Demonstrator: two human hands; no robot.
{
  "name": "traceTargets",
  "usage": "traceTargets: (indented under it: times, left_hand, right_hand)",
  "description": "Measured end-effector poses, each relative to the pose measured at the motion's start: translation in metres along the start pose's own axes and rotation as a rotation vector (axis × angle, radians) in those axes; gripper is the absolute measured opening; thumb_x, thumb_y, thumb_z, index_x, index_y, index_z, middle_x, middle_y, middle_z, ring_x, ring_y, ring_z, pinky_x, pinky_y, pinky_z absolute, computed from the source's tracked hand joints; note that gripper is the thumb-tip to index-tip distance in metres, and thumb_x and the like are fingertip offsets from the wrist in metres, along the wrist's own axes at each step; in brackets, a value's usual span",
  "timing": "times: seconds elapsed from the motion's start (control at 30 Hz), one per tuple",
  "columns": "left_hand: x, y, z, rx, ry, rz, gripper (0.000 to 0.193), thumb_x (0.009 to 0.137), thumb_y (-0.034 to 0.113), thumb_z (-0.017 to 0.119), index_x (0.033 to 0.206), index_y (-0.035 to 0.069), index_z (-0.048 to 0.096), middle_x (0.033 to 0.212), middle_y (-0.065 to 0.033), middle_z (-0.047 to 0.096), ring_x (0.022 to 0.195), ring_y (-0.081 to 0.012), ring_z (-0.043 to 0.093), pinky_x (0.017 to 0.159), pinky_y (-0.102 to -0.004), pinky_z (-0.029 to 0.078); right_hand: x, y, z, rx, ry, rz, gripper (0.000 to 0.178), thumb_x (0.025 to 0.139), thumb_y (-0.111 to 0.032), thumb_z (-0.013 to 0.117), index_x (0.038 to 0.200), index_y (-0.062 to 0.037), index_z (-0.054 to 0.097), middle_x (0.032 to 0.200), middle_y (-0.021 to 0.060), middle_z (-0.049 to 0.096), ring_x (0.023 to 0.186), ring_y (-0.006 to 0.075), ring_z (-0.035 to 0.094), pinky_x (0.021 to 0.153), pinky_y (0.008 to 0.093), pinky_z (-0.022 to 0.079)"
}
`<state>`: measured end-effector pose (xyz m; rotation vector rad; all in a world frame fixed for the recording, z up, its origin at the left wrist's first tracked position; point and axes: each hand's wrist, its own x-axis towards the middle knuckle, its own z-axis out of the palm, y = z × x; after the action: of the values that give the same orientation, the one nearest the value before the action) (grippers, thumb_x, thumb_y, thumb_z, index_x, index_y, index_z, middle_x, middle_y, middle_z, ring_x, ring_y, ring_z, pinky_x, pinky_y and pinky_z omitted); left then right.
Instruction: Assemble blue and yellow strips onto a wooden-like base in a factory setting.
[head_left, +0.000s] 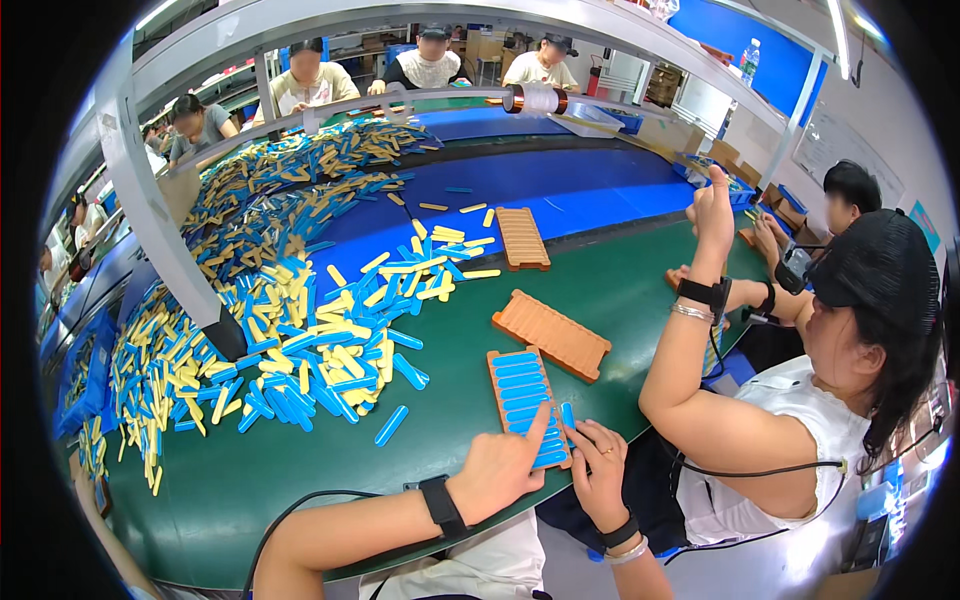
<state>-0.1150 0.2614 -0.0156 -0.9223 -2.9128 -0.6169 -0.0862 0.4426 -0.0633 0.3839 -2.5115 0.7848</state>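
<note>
An orange-brown slotted tray (497, 385) lies on the green table near its front edge. Several flat blue sticks with rounded ends (519, 380) lie side by side across its slots. My left hand (503, 470) is over the tray's near left end, with its index finger stretched onto the sticks and the other fingers curled, holding nothing. At the tray's right edge, my right hand (601, 472) pinches a loose blue stick (568, 414), which points away from me. A single blue stick (392, 426) rests on the table left of the tray.
A large heap of blue and yellow sticks (330, 350) spreads across the left side. Two more slotted trays, one angled (552, 334) and one farther off (522, 240), lie beyond mine. A co-worker (770, 400) sits close at right, forearm raised. A metal frame post (165, 200) stands at left.
</note>
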Motion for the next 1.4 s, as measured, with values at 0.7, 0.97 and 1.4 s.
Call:
traceTargets:
  times: [0.7, 0.97, 1.4]
  left_hand:
    - [0.034, -0.027, -0.007, 0.057, 0.106, -0.183, 0.083, 0.074, 0.036, 0.066, 0.136, -0.002, 0.026, 0.064, -0.0141, 0.062, 0.055, -0.0305, 0.062, 0.051, -0.0390, 0.049]
    - [-0.052, -0.041, -0.054, 0.089, 0.013, -0.109, 0.065, 0.078, 0.033, 0.065, 0.130, 0.005, 0.037, 0.084, -0.0159, 0.056, 0.076, -0.0317, 0.059, 0.063, -0.0400, 0.048]
    - [-0.168, -0.180, -0.112, 0.389, 0.209, -0.538, 0.094, 0.064, 0.041, 0.078, 0.139, 0.012, 0.029, 0.138, -0.0171, 0.032, 0.128, -0.0355, 0.031, 0.101, -0.0490, 0.030]
  right_hand:
    - [0.089, 0.016, -0.012, 0.189, -0.361, 0.054, 0.026, 0.074, -0.002, 0.063, 0.100, -0.0081, 0.062, 0.088, 0.0107, 0.057, 0.087, 0.0259, 0.055, 0.077, 0.0335, 0.045]
    - [0.136, 0.065, 0.008, -0.272, -0.196, -0.014, 0.059, 0.069, -0.032, 0.073, 0.118, -0.0039, 0.055, 0.114, 0.0176, 0.052, 0.108, 0.0351, 0.048, 0.092, 0.0404, 0.043]
    - [0.151, -0.012, -0.022, 0.158, -0.283, 0.042, 0.069, 0.059, -0.035, 0.079, 0.110, 0.0021, 0.052, 0.098, 0.0157, 0.049, 0.096, 0.0287, 0.049, 0.085, 0.0379, 0.042]
